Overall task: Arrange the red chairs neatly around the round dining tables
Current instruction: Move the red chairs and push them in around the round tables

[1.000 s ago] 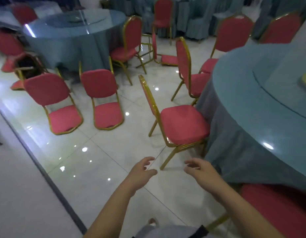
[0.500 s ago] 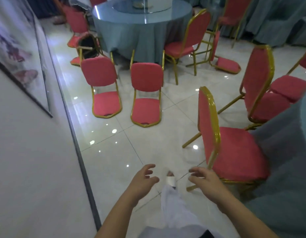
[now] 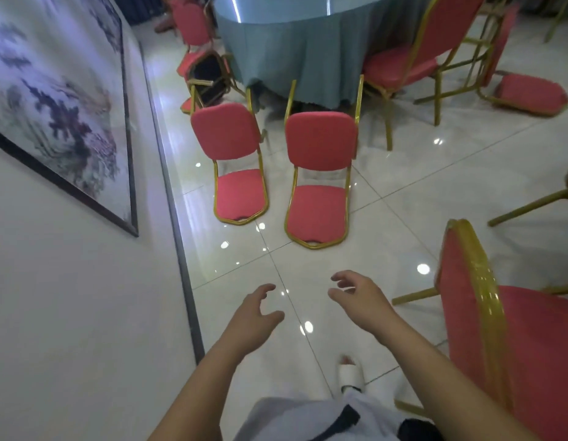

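Two red chairs with gold frames lie tipped on their backs on the tiled floor ahead, the left one (image 3: 235, 160) and the right one (image 3: 319, 173), legs toward a round table with a blue-grey cloth (image 3: 308, 43). An upright red chair (image 3: 512, 332) stands close at my right. Another upright chair (image 3: 413, 55) stands at the far table. One more chair (image 3: 527, 90) lies on its side at the top right. My left hand (image 3: 254, 316) and my right hand (image 3: 359, 297) hover empty over the floor, fingers apart, short of the fallen chairs.
A white wall with a framed painting (image 3: 60, 100) runs along the left, with a dark baseboard (image 3: 177, 237). More toppled chairs (image 3: 206, 74) lie by the table's left side. My foot in a white slipper (image 3: 349, 374) is on the tiles.
My view has turned left and moved forward. The two fallen chairs are now nearer and centred; the table I stood beside has left the view. Both hands stay open and empty.
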{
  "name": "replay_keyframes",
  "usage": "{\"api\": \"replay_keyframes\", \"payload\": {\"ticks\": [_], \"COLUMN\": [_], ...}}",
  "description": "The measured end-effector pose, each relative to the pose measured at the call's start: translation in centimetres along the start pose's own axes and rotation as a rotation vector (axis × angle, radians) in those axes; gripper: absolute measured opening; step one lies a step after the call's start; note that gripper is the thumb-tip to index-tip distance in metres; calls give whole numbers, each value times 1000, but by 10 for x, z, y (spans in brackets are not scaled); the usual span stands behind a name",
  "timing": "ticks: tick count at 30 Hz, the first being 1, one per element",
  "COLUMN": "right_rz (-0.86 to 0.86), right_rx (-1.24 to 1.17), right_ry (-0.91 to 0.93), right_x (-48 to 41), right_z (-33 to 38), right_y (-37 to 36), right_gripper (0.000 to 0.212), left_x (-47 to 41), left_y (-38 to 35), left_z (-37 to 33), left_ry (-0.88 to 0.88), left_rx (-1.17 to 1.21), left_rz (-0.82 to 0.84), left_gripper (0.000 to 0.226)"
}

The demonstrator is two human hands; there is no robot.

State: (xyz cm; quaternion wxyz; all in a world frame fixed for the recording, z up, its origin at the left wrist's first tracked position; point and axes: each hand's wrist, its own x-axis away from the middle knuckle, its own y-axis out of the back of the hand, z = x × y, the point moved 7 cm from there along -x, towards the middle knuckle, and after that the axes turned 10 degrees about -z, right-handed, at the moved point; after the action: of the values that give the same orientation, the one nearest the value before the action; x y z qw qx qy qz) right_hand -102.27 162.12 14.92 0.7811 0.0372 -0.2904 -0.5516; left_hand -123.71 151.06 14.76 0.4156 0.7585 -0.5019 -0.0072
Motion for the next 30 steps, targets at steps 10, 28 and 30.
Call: {"api": "replay_keyframes", "payload": {"ticks": [10,28,30], "right_rz": [81,-153,-43], "right_rx": [165,259,319], "right_ry": [-75,-375,-430], "right_x": [-97,-399,-427], "right_z": [11,77,57], "right_y": [-16,-98,-123], "right_gripper": [45,50,62], "left_x": [-115,-509,-547], "left_y": [-6,13,-2], "left_z": [0,-7,11], "left_ry": [98,148,131], "left_rx": [62,-111,-267], "left_rz": [107,351,396], "left_gripper": [58,52,57]}}
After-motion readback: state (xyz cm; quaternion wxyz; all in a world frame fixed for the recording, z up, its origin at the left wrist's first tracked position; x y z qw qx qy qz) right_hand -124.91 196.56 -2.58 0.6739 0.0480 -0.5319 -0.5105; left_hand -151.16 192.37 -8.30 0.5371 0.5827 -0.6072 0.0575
